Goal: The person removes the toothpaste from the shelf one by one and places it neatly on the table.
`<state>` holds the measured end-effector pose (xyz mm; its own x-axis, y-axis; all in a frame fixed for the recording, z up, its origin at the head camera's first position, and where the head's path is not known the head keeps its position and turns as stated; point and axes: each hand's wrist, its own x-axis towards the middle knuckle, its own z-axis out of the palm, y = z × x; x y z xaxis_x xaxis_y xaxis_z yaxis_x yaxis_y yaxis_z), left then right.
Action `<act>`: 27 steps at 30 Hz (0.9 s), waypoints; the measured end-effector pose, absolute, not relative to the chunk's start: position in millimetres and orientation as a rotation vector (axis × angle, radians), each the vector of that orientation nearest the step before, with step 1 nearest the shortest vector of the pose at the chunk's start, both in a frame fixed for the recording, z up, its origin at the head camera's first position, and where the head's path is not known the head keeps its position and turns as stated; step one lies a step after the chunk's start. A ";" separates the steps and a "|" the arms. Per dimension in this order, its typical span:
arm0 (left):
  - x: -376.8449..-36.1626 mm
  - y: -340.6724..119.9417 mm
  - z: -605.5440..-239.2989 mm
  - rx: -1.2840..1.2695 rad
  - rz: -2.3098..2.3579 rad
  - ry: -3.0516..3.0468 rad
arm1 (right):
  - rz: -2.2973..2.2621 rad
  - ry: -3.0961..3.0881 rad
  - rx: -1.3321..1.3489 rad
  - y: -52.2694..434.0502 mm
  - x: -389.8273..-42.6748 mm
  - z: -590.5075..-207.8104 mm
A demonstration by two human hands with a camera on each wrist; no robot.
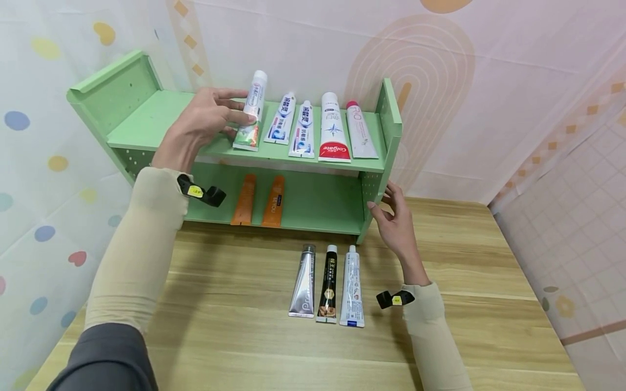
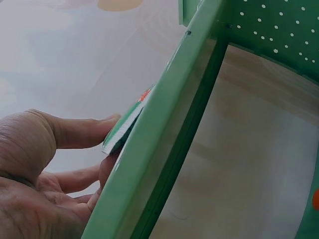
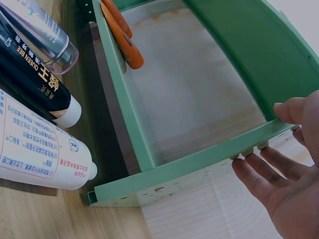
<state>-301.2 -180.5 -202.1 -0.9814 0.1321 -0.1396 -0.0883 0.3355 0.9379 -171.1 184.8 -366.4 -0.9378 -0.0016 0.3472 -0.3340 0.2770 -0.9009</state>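
On the upper level of a green two-tier shelf (image 1: 166, 117), my left hand (image 1: 207, 117) pinches a white toothpaste tube with a green and orange lower end (image 1: 251, 111). In the left wrist view, the thumb (image 2: 84, 132) lies on one face of the tube's flat end, fingers on the other. My right hand (image 1: 397, 222) grips the shelf's right side panel, its thumb at the front edge and the fingers on the outer side. Right of the held tube lie two blue-and-white tubes (image 1: 280, 119), a red-and-white Colgate tube (image 1: 333, 130) and a pink-capped tube (image 1: 361, 133).
Two orange tubes (image 1: 273, 202) rest on the lower level. On the wooden table (image 1: 235, 326) before the shelf lie a silver tube (image 1: 303, 285), a black tube (image 1: 328, 285) and a white tube (image 1: 352, 288). A patterned cloth (image 1: 303, 38) hangs behind the shelf.
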 end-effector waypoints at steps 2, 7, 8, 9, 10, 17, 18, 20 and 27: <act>-299.6 -180.9 -203.3 0.044 1.760 2.391 | 1.711 -2.266 0.314 185.0 -171.1 -366.5; -292.8 -182.1 -207.6 0.070 1.874 2.389 | 1.713 -2.253 0.335 184.9 -171.3 -366.5; -291.2 -182.5 -208.5 0.078 1.885 2.396 | 1.714 -2.252 0.337 184.8 -171.3 -366.4; -289.7 -182.6 -209.3 0.085 1.896 2.401 | 1.714 -2.251 0.339 184.7 -171.2 -366.4; -288.2 -182.9 -210.1 0.092 1.908 2.401 | 1.715 -2.252 0.338 184.6 -170.9 -366.3; -277.9 -184.5 -216.2 0.133 2.065 2.332 | 1.715 -2.258 0.330 184.6 -170.6 -365.8; -276.2 -184.5 -217.1 0.143 2.092 2.314 | 1.715 -2.259 0.329 184.6 -170.8 -365.9; -272.5 -184.1 -218.7 0.158 2.157 2.259 | 1.717 -2.258 0.329 184.4 -171.2 -366.3; -257.3 -181.5 -227.0 0.252 2.331 2.118 | 1.723 -2.258 0.318 184.1 -171.2 -367.8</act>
<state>-257.3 -181.5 -227.0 -0.9871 0.0936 0.1299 0.1203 -0.1014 0.9875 -171.2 184.1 -367.8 -0.9357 -0.0035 0.3528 -0.3412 0.2636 -0.9023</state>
